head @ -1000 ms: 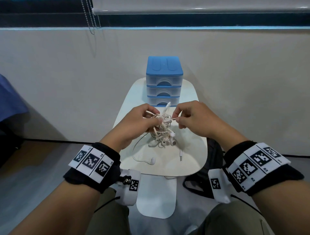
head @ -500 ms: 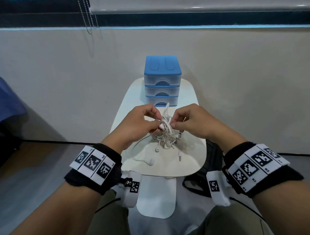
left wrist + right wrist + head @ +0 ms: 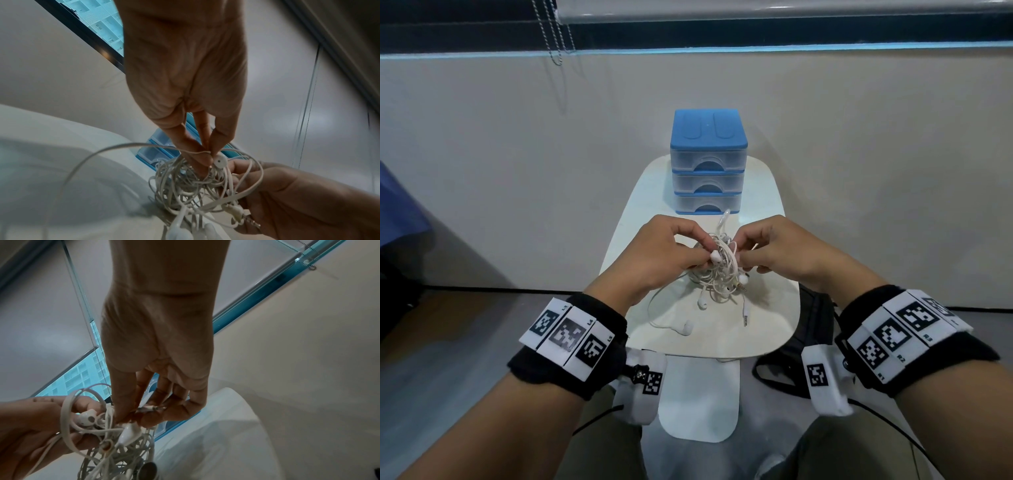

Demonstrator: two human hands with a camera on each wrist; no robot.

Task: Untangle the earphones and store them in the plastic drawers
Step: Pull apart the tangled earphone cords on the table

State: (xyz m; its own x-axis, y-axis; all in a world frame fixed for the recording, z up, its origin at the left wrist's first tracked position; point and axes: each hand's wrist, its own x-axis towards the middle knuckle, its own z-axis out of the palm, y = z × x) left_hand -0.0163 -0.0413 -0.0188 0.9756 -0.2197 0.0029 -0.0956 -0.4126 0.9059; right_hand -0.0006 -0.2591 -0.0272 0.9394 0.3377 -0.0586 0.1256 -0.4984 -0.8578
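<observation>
Both hands have drawn closer together over the last second, and the knot of earphones [image 3: 719,270] has sunk lower between them, its trailing ends now lying on the tabletop [image 3: 763,329]. Biggest thing out there is that pale, rounded tabletop, and at its far end stand the plastic drawers [image 3: 708,164], a blue-topped stack of three, all pushed in. Nearer, the left hand [image 3: 657,257] has its fingertips curled in and pinching cord at the top of the knot, with a white earbud [image 3: 220,161] right beside the thumb. Opposite, the right hand [image 3: 777,253] pinches the knot from the other side, fingers bent round a metal plug [image 3: 153,408]. Below the hands the bundle hangs in loose loops; one long cord swings out left and ends in another earbud [image 3: 684,328] lying on the tabletop, and a second plug [image 3: 746,317] rests near it.
</observation>
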